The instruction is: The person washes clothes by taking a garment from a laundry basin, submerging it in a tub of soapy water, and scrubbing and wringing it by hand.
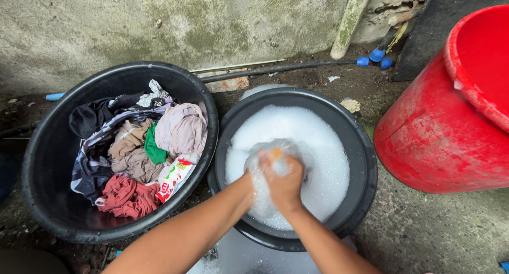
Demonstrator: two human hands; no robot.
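While suds cover the water in the black basin [366, 162] on the right, a person leans over it from the near side and works a pale, foam-soaked cloth [275, 152] between both hands. Seen from the head camera, the right hand [284, 179] is closed over the near part of the cloth, knuckles up, and the left hand [248, 185] is pressed against the bundle from the left, its fingers buried in foam so that how tightly it is closed cannot be told. The cloth sits just above the suds at the middle of the basin, with a small orange patch showing on top.

Rubbing of this kind looks best done with the cloth kept low over the foam, one hand anchoring the fabric while the other scrubs against it, so that the soapy water falls back into the basin and not onto the concrete ground [424, 231].

By count, two black basins stand side by side, their rims close or touching: the soapy one and a second black basin [47, 146] to the left, heaped with dry-looking laundry [138, 152] in grey, beige, mauve, green and rust red, plus one printed plastic packet [172, 178]. One red bucket [445, 136] stands to the right, apart from the basins. One dark hose [275, 70] runs along the foot of the stained wall [159, 19], and three blue fittings show near its far end.
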